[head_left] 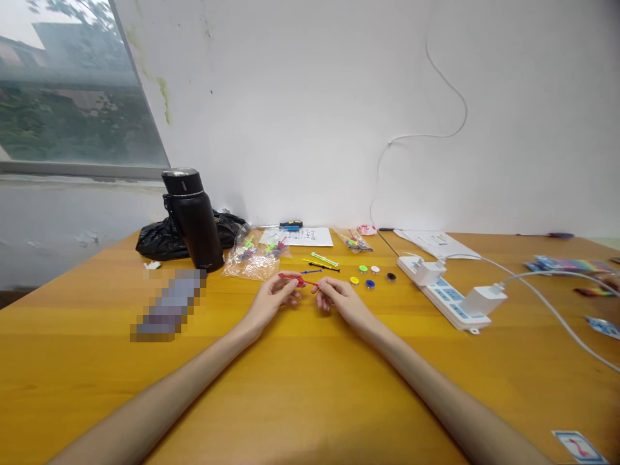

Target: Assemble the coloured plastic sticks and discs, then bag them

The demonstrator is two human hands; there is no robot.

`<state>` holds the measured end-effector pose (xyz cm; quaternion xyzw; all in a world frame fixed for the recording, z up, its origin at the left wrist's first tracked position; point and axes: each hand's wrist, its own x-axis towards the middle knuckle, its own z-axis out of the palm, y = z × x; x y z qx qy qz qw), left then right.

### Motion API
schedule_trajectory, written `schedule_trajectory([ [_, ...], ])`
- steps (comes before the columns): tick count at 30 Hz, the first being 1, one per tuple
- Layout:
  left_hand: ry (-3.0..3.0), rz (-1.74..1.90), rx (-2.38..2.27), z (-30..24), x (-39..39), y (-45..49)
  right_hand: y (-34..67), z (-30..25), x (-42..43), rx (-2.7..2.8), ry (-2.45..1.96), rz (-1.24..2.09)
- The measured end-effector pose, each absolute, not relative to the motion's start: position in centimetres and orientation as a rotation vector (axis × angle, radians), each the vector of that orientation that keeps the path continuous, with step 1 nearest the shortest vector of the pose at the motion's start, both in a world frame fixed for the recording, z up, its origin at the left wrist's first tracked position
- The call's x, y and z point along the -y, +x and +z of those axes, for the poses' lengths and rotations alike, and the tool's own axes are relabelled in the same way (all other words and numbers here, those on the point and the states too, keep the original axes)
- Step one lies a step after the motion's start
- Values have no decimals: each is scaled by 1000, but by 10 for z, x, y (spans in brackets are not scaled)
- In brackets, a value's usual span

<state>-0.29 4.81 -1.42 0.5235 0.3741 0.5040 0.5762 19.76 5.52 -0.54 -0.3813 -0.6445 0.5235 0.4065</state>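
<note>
A thin red plastic arrow spinner (301, 282) with a round red middle spans the gap between my hands. My left hand (275, 298) pinches its left part between thumb and fingers. With thumb and forefinger, my right hand (340, 299) grips the right end. Just beyond lie loose plastic arrows: a blue arrow (311, 271), a black arrow (325, 267), a yellow arrow and a pale green arrow (324, 259). To the right of them sit small round pieces: a green disc (363, 268), a white disc (374, 270), a yellow disc (354, 281), a blue disc (371, 284) and a black disc (391, 277).
A black flask (194, 219) stands left before a black plastic bag (162, 240). Clear plastic bags (252, 258), printed paper (314, 237) and a screwdriver (290, 225) lie behind. At right are a power strip (448, 297) with cables and another person's hand (609, 281).
</note>
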Motion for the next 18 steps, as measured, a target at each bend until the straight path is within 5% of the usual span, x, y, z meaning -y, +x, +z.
schedule_trajectory([
  [18,1363,1058,-811,-24,-52,-3,209,1,-64,1395,-1040,1141],
])
